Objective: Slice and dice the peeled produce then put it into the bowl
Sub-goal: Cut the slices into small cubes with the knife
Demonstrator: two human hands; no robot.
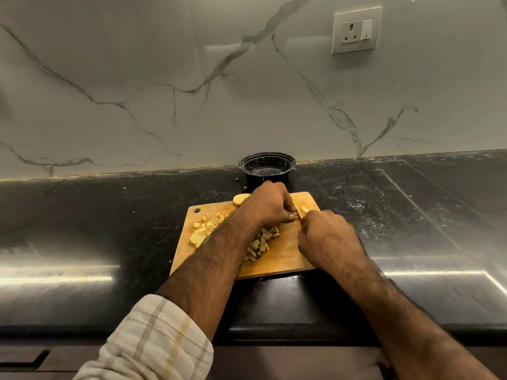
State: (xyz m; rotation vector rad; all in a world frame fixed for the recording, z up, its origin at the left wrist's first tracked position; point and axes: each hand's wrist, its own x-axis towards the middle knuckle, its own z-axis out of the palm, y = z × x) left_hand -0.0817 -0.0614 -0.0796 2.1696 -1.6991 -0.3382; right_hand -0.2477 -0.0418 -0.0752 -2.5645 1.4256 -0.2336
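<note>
A wooden cutting board (285, 256) lies on the black counter. Pale yellow diced pieces (259, 242) are heaped at its middle, with more (201, 229) on its left side. My left hand (270, 204) curls over a piece of the peeled produce near the board's far edge, hiding it. My right hand (329, 237) grips a knife handle; only a short bit of blade (298, 213) shows between the hands. A cut strip (304, 209) lies just right of the blade. A larger peeled chunk (241, 199) sits at the board's far left edge. The black bowl (266, 167) stands behind the board against the wall.
The black stone counter (411, 215) stretches to both sides, with its front edge close to me. A marble wall rises behind the bowl, with a socket (356, 30) high on the right. Two small scraps (238, 179) lie left of the bowl.
</note>
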